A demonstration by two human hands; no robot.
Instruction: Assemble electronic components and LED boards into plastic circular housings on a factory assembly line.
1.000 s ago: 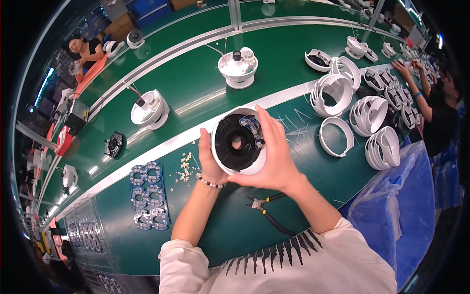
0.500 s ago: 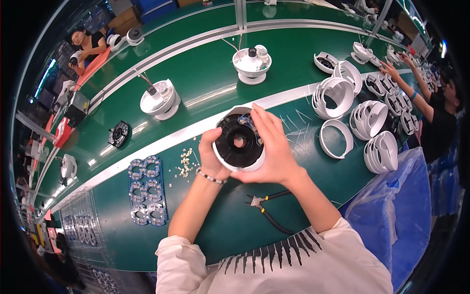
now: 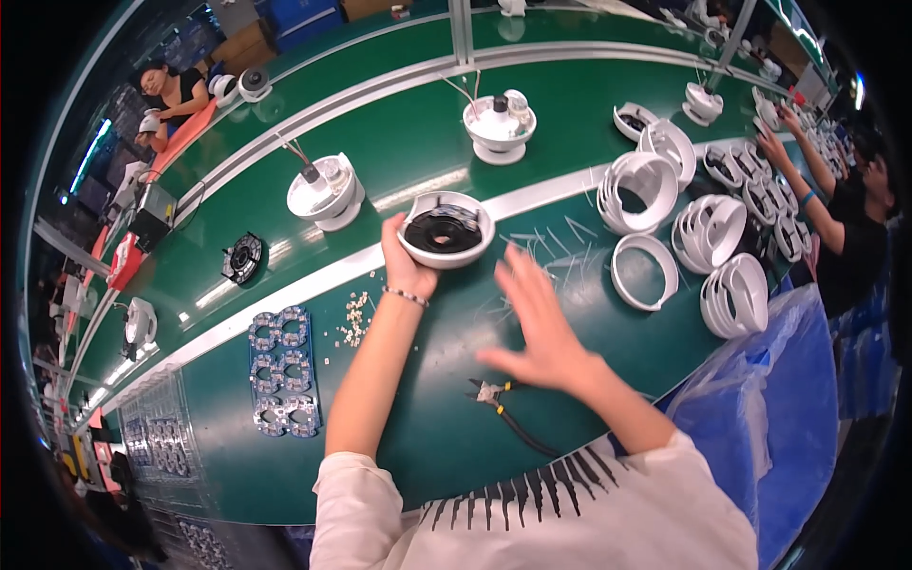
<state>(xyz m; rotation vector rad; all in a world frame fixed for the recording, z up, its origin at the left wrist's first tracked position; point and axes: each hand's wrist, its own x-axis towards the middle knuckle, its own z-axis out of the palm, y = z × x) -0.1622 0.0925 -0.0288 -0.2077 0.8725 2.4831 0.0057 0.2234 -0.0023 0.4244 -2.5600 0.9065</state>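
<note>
My left hand (image 3: 408, 264) grips a round white housing (image 3: 456, 255) by its left side, above the near edge of the pale strip along the bench. Inside the housing sits a black ring-shaped insert (image 3: 443, 228) with a hole in its middle and a bit of circuit board at its far edge. Apart from the housing, my right hand (image 3: 540, 328) hovers to its lower right with fingers spread and nothing in them. Below that hand, diagonal cutters (image 3: 489, 391) with black and yellow handles lie on the green bench.
Blue circuit boards (image 3: 282, 370) and small pale connectors (image 3: 355, 319) lie at left. White rings (image 3: 645, 273) and clear ties (image 3: 560, 242) are at right. White bases with wires (image 3: 324, 193) stand beyond, near a black insert (image 3: 243, 258). A co-worker's arms (image 3: 807, 180) reach in at right.
My right hand has let go of the housing and drawn back to the lower right, opening. My left hand has carried the housing slightly left and away from me, tilting it.
</note>
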